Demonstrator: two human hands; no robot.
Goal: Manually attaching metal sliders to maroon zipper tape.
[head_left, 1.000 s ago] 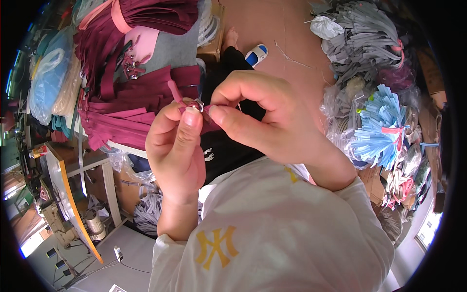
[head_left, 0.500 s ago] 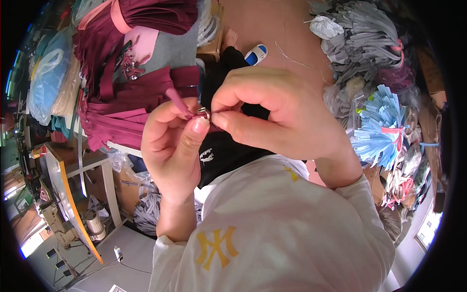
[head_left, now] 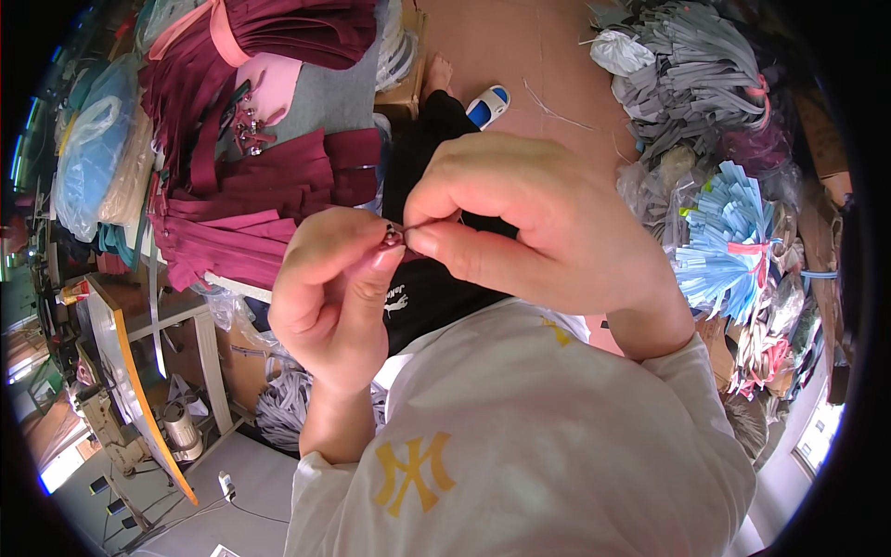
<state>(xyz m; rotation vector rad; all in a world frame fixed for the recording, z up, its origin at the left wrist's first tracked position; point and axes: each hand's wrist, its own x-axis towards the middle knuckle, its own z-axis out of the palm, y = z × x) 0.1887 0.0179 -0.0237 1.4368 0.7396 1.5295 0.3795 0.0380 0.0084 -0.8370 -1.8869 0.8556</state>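
Observation:
My left hand [head_left: 336, 302] is closed, its thumb and forefinger pinching a small shiny metal buckle [head_left: 393, 237] with a bit of maroon strap on it. From the right, my right hand [head_left: 534, 227] meets it. Its thumb and forefinger pinch what looks like a thin dark end of the strap, right beside the buckle; most of it is hidden by the fingers. Both hands are held up over my lap. Left of them, flat maroon fabric strips [head_left: 246, 200] lie on the table, with a little heap of metal buckles on short maroon pieces [head_left: 249, 133] behind.
A tied maroon bundle [head_left: 288, 37] lies on the table's far part. At the right are grey strips [head_left: 691, 70] and a light blue bundle [head_left: 729, 246] among plastic bags. A white and blue slipper [head_left: 488, 107] is on the floor. A yellow-edged board [head_left: 139, 390] stands lower left.
The maroon strap end that stuck up from my left fingers is now out of sight. My left fingers have curled further around the buckle and turned it slightly. My right hand stays nearly in place.

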